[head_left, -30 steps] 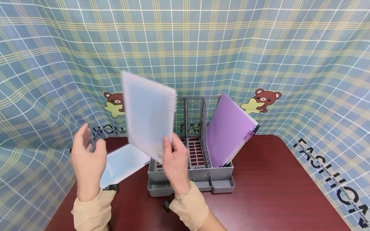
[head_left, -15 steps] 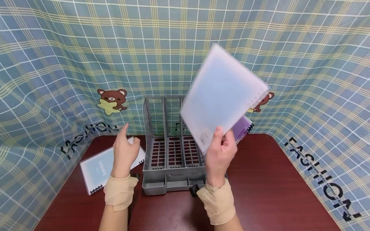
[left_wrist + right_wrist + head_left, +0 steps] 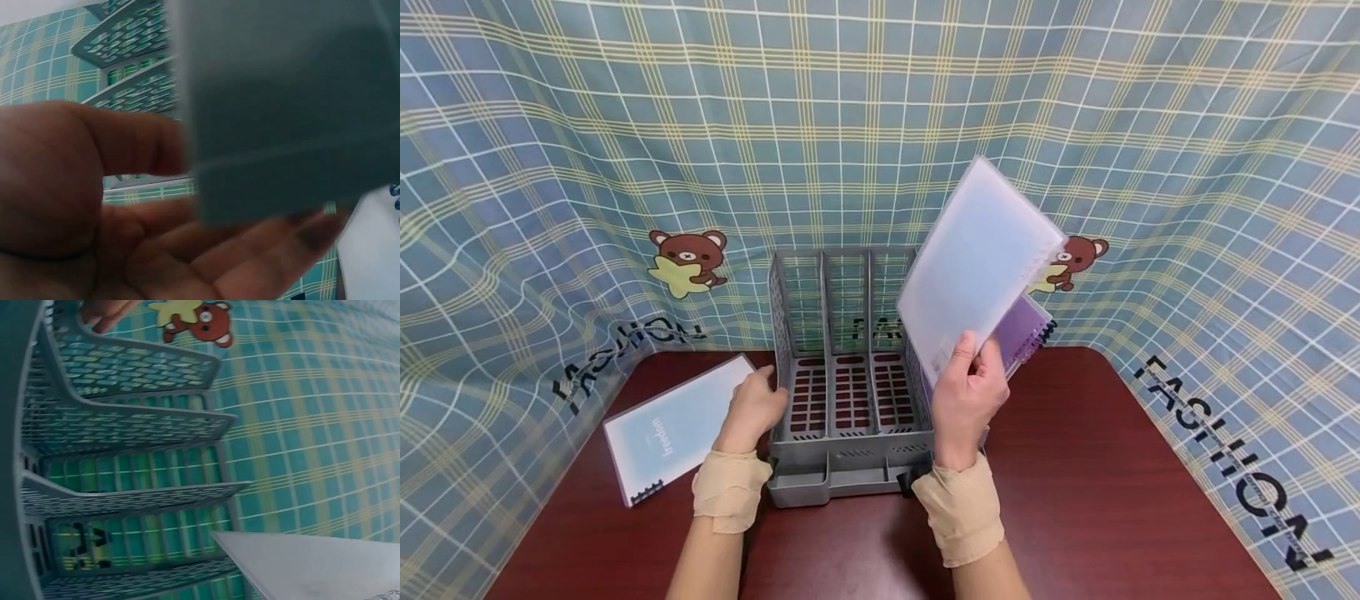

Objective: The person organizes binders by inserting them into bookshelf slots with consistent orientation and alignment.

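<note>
In head view, my right hand [image 3: 967,408] clamps a tilted pale-blue spiral notebook [image 3: 981,258] above the right side of the gray file organizer [image 3: 859,448], whose left wall [image 3: 781,329] my left hand [image 3: 752,410] pinches. Left wrist: thumb [image 3: 140,140] and fingers [image 3: 256,259] straddle a blurred panel [image 3: 281,125]. Right wrist: the notebook's corner shows near perforated dividers [image 3: 144,422].

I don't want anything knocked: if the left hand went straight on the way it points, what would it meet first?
Most likely the gray organizer's left side wall. The left hand is right beside it; whether they already touch is unclear.
</note>
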Motion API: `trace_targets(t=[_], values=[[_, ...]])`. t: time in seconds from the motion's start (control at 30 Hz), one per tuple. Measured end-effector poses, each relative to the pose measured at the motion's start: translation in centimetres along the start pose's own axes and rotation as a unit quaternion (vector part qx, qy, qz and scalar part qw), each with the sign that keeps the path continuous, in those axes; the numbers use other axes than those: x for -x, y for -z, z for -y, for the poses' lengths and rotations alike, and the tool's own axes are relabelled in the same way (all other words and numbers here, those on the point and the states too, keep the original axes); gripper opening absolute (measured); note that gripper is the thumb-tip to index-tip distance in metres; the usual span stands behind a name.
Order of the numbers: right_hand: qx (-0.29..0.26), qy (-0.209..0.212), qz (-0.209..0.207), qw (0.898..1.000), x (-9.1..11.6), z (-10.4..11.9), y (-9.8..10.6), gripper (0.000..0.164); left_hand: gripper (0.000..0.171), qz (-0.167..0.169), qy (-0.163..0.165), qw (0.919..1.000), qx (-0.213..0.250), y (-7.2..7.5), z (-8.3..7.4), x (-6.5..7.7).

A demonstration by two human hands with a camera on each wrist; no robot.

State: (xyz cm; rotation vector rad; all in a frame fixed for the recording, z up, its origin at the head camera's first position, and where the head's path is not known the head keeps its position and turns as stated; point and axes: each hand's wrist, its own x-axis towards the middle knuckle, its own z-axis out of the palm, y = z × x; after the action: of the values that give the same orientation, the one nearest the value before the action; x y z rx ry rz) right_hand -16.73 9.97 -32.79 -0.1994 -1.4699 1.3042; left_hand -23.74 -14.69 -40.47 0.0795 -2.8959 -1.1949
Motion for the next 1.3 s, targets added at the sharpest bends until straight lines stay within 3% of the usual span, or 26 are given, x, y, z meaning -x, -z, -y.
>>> trace_targets(t=[0.13,0.47,0.7,1.0,1.3], values=[[0.011,0.012,0.007,1.0,0.6,-1.3,-0.7,0.018,0.058,0.019,-0.003,0.9998,-0.004,-0.6,0.3,-0.2],[0.035,0.006,0.037,0.999,2.9,-7.4,-2.2,0.022,0.062,0.003,-0.007,0.9999,-0.008,-1.3,0.6,-0.5],[0.07,-0.012,0.041,0.997,4.3,-8.6,-2.8,0.027,0.063,0.005,-0.011,0.9999,0.002,-1.2,0.7,-0.4],[0.063,-0.013,0.067,0.996,5.9,-10.2,-3.4,0.031,0.062,0.006,-0.011,0.9999,0.0,-1.1,0.9,-0.5],[0.092,-0.038,0.083,0.992,6.2,-10.7,-3.6,0.03,0.064,0.023,-0.003,0.9996,0.012,-0.8,0.8,-0.5]])
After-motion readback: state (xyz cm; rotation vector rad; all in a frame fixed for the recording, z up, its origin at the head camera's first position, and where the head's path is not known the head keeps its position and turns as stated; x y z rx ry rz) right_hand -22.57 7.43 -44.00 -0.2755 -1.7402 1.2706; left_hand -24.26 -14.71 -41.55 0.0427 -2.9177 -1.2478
